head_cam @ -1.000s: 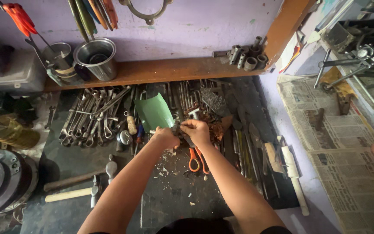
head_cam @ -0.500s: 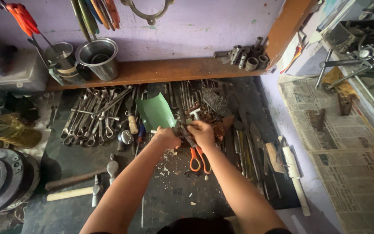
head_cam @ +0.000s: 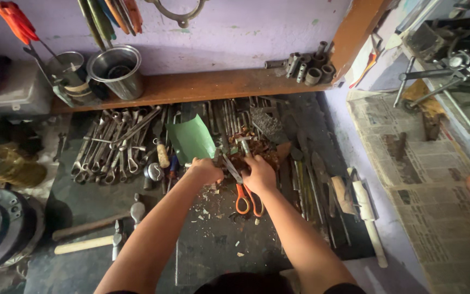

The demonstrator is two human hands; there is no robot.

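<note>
Over the dark workbench point(head_cam: 202, 245), left hand point(head_cam: 205, 170) fisted around the lower edge of a green sheet point(head_cam: 191, 139), sheet tilted up toward the wall. Right hand point(head_cam: 258, 174) curled tight over a small metal piece, too hidden to identify. Just below, orange-handled scissors point(head_cam: 246, 196), blades pointing up between both hands. Left of these, rows of spanners point(head_cam: 110, 149); lower left, two hammers point(head_cam: 96, 234). On the wooden shelf point(head_cam: 202, 86), a steel cup point(head_cam: 118, 71) and sockets point(head_cam: 305, 66).

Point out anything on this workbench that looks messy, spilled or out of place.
Pale scraps lie scattered on the dark bench top below the left hand and right hand, beside the orange-handled scissors. A green sheet sits askew over the tools. Otherwise the wrenches lie roughly in rows.
</note>
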